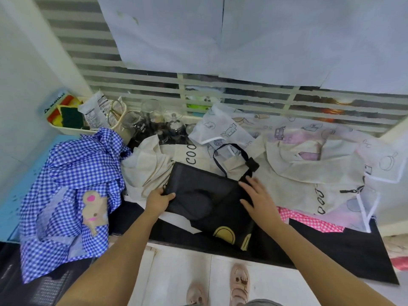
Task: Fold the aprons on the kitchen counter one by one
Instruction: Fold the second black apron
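Observation:
A black apron [207, 202] with a yellow print lies partly folded at the front middle of the dark counter [331, 246]; its neck strap loops up behind it. My left hand [159, 200] grips the apron's left edge, thumb on top. Flat on the right side of the same apron lies my right hand [257, 197], fingers straight. A blue-and-white checked apron [72, 184] with a bear patch is heaped at the left. Cream aprons [309, 173] with black lettering and white printed ones are spread behind and to the right. A pink checked apron [309, 220] peeks out at the right.
Glass jars [154, 120] stand at the back of the counter below a slatted window. A cream basket [66, 115] with sponges and a packet sits back left. White paper [176, 219] lies under the black apron. My sandalled feet [220, 288] stand on the white floor below.

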`<state>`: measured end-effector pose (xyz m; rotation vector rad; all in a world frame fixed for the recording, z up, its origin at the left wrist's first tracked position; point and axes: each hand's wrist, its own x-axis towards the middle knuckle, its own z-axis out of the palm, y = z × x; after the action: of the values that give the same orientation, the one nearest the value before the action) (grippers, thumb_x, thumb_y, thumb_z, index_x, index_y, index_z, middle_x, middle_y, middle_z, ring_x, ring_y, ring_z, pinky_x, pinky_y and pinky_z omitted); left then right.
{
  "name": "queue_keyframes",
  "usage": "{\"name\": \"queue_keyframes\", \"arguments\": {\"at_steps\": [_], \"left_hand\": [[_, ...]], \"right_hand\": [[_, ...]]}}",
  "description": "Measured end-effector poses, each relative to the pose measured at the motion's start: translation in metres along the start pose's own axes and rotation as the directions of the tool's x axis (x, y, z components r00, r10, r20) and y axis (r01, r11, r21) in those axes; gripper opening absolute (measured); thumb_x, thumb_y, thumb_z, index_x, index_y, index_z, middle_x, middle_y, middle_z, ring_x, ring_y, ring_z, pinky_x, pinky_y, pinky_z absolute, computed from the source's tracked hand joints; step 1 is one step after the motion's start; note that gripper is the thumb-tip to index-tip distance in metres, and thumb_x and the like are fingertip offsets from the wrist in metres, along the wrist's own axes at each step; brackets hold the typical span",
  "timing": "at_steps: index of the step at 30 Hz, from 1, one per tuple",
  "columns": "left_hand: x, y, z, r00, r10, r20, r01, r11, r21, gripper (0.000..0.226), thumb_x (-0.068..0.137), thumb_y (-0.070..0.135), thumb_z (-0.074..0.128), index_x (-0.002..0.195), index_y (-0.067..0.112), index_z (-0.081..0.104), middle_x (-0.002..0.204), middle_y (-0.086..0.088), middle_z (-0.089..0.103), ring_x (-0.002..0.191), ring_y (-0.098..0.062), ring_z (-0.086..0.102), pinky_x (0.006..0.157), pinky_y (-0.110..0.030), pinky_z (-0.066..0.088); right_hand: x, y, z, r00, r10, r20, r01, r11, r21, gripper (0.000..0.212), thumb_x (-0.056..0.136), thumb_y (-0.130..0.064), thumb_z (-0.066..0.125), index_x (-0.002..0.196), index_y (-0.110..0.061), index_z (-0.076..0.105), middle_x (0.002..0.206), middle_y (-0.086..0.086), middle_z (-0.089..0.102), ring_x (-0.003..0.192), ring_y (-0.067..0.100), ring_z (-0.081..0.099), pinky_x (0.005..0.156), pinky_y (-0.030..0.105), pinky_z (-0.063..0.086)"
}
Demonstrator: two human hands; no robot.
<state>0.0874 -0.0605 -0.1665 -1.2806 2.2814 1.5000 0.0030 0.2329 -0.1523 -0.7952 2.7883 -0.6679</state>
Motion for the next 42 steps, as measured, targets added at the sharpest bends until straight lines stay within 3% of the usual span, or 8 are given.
{"name": "queue_keyframes", "arguments": {"at_steps": [4, 10, 14, 22, 27, 30, 33, 42], "left_hand": [[0.0, -0.001, 0.005, 0.994, 0.09, -0.06, -0.082, 0.99, 0.113, 0.036, 0.084, 0.017, 0.072, 0.109, -0.004, 0.057, 0.102, -0.017, 0.061, 0.102, -0.036, 0.059, 0.077, -0.032, 0.043], [-0.019, 0.006, 0.022, 0.829, 0.509, -0.232, -0.33, 0.779, 0.533, 0.051, 0.08, 0.013, 0.071, 0.125, 0.002, 0.051, 0.118, -0.02, 0.054, 0.108, -0.036, 0.052, 0.09, -0.047, 0.044], [-0.053, 0.011, 0.04, 0.621, 0.777, 0.107, -0.716, 0.505, 0.482, 0.037, 0.088, 0.036, 0.051, 0.118, 0.016, 0.057, 0.099, 0.001, 0.058, 0.09, -0.014, 0.053, 0.084, -0.04, 0.049], [-0.07, -0.01, 0.059, 0.652, 0.526, 0.547, -0.75, 0.34, 0.567, 0.101, 0.08, 0.065, 0.058, 0.153, 0.026, 0.0, 0.157, 0.007, 0.014, 0.145, -0.009, 0.008, 0.116, -0.03, -0.012], [-0.076, -0.019, 0.067, 0.62, 0.591, 0.516, -0.773, 0.347, 0.532, 0.099, 0.082, 0.047, 0.068, 0.153, 0.024, 0.002, 0.16, 0.003, 0.011, 0.146, -0.012, -0.004, 0.115, -0.03, -0.013], [-0.076, -0.026, 0.077, 0.544, 0.668, 0.509, -0.816, 0.278, 0.507, 0.107, 0.069, 0.038, 0.082, 0.151, 0.021, 0.016, 0.156, -0.002, 0.027, 0.144, -0.014, 0.009, 0.116, -0.043, 0.023], [-0.075, -0.025, 0.082, 0.502, 0.708, 0.497, -0.817, 0.199, 0.541, 0.113, 0.057, 0.032, 0.088, 0.15, 0.018, 0.025, 0.154, -0.005, 0.031, 0.142, -0.022, 0.024, 0.112, -0.045, 0.021], [-0.061, -0.053, 0.057, 0.484, 0.567, 0.666, -0.785, -0.055, 0.617, 0.113, 0.061, 0.032, 0.086, 0.152, 0.025, 0.019, 0.152, -0.002, 0.037, 0.14, -0.024, 0.033, 0.111, -0.048, 0.025]], "right_hand": [[0.016, 0.019, -0.01, 0.953, 0.292, -0.086, -0.27, 0.941, 0.203, 0.059, 0.081, -0.031, 0.073, 0.132, -0.016, 0.048, 0.132, 0.005, 0.046, 0.122, 0.021, 0.044, 0.103, 0.036, 0.04], [0.04, 0.033, -0.026, 0.981, 0.175, 0.079, -0.183, 0.977, 0.109, 0.032, 0.081, -0.036, 0.073, 0.103, -0.013, 0.068, 0.097, -0.004, 0.055, 0.096, 0.018, 0.055, 0.074, 0.023, 0.036], [0.05, 0.029, -0.031, 0.936, 0.228, 0.27, -0.266, 0.957, 0.114, 0.046, 0.081, -0.043, 0.071, 0.116, -0.017, 0.057, 0.104, -0.01, 0.056, 0.1, 0.013, 0.058, 0.081, 0.023, 0.043], [0.063, 0.017, -0.031, 0.829, 0.316, 0.46, -0.387, 0.92, 0.066, 0.067, 0.087, -0.047, 0.063, 0.141, -0.013, 0.044, 0.137, 0.004, 0.052, 0.125, 0.022, 0.049, 0.102, 0.03, 0.037], [0.055, 0.019, -0.034, 0.659, 0.402, 0.635, -0.752, 0.37, 0.546, 0.048, 0.084, -0.026, 0.07, 0.125, -0.003, 0.058, 0.115, 0.012, 0.067, 0.104, 0.026, 0.063, 0.082, 0.031, 0.052], [0.038, 0.015, -0.031, 0.579, 0.412, 0.704, -0.758, -0.047, 0.651, 0.035, 0.086, -0.015, 0.068, 0.116, 0.002, 0.061, 0.111, 0.016, 0.068, 0.094, 0.023, 0.067, 0.074, 0.03, 0.056], [0.009, 0.008, -0.026, 0.526, 0.345, 0.778, -0.708, -0.33, 0.625, 0.035, 0.083, -0.014, 0.069, 0.115, -0.002, 0.063, 0.11, 0.016, 0.069, 0.089, 0.024, 0.07, 0.071, 0.03, 0.06], [-0.044, -0.005, -0.022, 0.567, 0.362, 0.74, -0.716, -0.227, 0.66, 0.026, 0.088, -0.018, 0.065, 0.111, -0.005, 0.064, 0.108, 0.012, 0.071, 0.102, 0.025, 0.065, 0.078, 0.033, 0.053]]}}
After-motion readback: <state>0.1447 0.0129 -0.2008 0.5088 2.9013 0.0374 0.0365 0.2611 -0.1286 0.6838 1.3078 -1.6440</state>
